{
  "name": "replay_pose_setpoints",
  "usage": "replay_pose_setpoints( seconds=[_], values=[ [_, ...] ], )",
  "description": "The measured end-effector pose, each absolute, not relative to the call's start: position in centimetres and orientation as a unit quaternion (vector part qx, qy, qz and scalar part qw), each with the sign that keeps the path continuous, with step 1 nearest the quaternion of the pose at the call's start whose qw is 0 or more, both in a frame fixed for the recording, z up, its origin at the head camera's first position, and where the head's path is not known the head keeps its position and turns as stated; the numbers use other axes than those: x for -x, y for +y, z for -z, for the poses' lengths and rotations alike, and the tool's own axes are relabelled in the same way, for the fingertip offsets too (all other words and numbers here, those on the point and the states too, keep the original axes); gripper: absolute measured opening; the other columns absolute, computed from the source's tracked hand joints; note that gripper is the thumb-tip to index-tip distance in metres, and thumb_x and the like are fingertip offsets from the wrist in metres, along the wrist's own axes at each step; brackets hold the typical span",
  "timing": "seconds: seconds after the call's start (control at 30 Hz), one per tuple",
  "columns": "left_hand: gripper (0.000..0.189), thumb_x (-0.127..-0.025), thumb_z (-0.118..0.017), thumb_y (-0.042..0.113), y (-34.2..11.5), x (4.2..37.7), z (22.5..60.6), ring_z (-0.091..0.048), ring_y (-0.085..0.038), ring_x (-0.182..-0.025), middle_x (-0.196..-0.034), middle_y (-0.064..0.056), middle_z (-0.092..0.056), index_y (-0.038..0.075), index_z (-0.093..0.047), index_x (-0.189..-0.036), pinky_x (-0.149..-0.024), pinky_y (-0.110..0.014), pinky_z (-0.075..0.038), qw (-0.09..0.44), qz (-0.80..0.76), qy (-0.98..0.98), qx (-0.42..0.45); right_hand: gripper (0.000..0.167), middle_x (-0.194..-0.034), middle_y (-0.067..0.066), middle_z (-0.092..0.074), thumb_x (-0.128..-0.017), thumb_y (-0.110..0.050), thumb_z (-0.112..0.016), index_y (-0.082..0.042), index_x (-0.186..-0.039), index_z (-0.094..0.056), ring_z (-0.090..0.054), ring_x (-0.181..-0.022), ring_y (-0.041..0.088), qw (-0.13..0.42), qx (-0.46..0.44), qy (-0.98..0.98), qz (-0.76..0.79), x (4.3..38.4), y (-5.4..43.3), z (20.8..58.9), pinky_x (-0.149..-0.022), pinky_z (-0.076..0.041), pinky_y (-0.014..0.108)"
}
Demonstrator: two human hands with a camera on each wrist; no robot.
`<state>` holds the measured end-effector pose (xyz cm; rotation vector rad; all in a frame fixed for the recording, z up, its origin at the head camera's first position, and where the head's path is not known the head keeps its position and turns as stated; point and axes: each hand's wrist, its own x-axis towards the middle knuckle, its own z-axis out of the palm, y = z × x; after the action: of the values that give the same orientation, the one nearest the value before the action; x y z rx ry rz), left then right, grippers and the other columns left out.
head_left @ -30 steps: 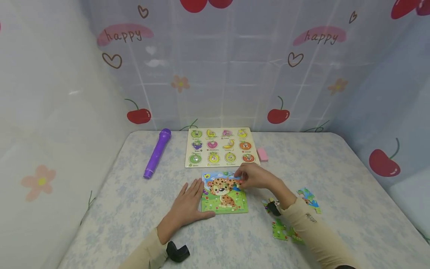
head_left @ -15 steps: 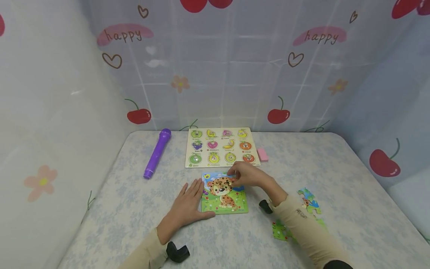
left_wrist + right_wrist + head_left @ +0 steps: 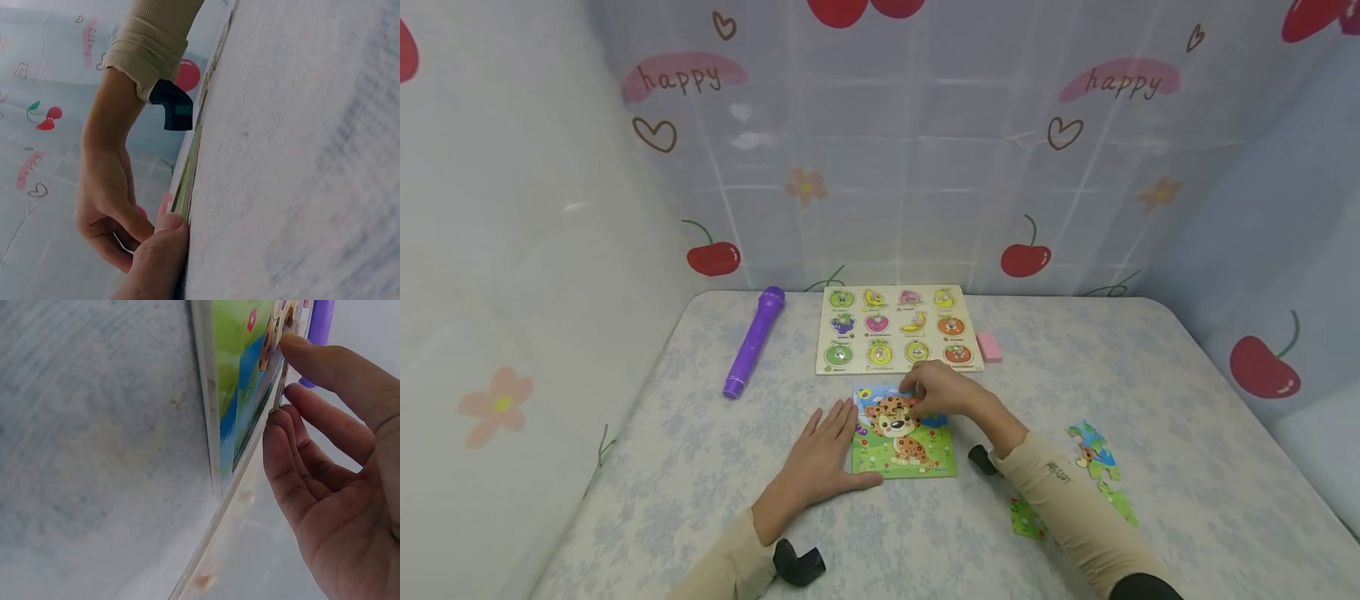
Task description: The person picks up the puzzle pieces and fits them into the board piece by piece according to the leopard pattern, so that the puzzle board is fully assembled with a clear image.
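A leopard jigsaw puzzle (image 3: pixel 880 450) with a green and blue picture lies in the middle of the table. My left hand (image 3: pixel 816 454) rests along its left side with fingers stretched out. The left thumb touches the near left corner; the left wrist view shows it against the thin edge of the board. Over the top of the picture, my right hand (image 3: pixel 947 388) pinches a puzzle piece (image 3: pixel 280 390) between thumb and fingers. In the right wrist view that piece is seen nearly edge-on, close over the board, so its print is mostly hidden.
Behind the jigsaw lies a fruit peg board (image 3: pixel 895 333), with a pink block (image 3: pixel 988 347) at its right side. A purple toy microphone (image 3: pixel 754 342) is at the left. Loose puzzle pieces (image 3: pixel 1093 448) lie at the right, some hidden under the right sleeve (image 3: pixel 1067 492).
My right hand has slid left across the top of the jigsaw, from its right corner toward the leopard's head. My left hand stays in place.
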<state>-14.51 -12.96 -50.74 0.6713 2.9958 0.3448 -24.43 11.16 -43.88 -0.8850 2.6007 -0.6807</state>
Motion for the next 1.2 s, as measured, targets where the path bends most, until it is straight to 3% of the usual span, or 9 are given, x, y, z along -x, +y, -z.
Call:
replay_pose_setpoints(
  seconds=[0.57, 0.93, 1.2],
  values=[
    [0.116, -0.077, -0.041, 0.087, -13.0, 14.4, 50.7, -0.015, -0.024, -0.152, -0.164, -0.009, -0.016, 0.006, -0.016, -0.156, -0.123, -0.051, -0.014, 0.021, -0.112, 0.969, -0.219, 0.032, -0.105, 0.005, -0.064, -0.079, -0.015, -0.081, -0.008, -0.109, -0.073, -0.062, -0.082, 0.011, 0.171, 0.308, 0.908, 0.226, 24.5, 10.8, 43.8, -0.069, -0.054, 0.024],
    [0.115, -0.078, -0.042, 0.087, -12.9, 14.4, 50.6, -0.014, -0.024, -0.152, -0.164, -0.009, -0.016, 0.006, -0.016, -0.156, -0.123, -0.051, -0.014, 0.021, -0.114, 0.969, -0.219, 0.029, -0.09, -0.001, -0.072, -0.075, -0.016, -0.084, -0.011, -0.103, -0.075, -0.064, -0.077, 0.009, 0.187, 0.293, 0.913, 0.214, 25.3, 10.3, 43.7, -0.069, -0.056, 0.027],
    [0.116, -0.078, -0.042, 0.087, -12.9, 14.5, 50.7, -0.014, -0.024, -0.152, -0.164, -0.009, -0.015, 0.006, -0.016, -0.156, -0.123, -0.051, -0.013, 0.022, -0.113, 0.969, -0.217, 0.037, -0.096, 0.001, -0.072, -0.074, -0.02, -0.086, -0.009, -0.107, -0.073, -0.064, -0.078, 0.009, 0.192, 0.274, 0.912, 0.239, 25.2, 10.3, 43.9, -0.071, -0.056, 0.027]
  ],
)
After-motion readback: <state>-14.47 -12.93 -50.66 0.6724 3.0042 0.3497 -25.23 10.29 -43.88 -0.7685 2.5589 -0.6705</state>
